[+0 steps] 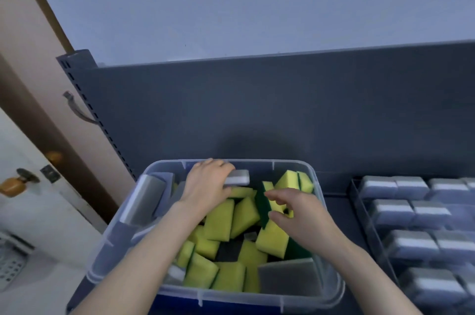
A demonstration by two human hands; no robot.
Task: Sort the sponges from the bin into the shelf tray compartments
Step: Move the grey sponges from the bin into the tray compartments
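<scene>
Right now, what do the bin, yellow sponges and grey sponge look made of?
Bin: clear rigid plastic, glossy; contents show through its walls. Yellow sponges: matte foam by the look, with a dark green, probably abrasive, backing layer on some. Grey sponge: likely foam too, white body with a grey face; texture too blurred to confirm.

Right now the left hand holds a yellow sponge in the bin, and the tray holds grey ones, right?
No. The head view shows the left hand gripping a grey sponge, not yellow, in the bin; the tray does hold grey ones.
</scene>
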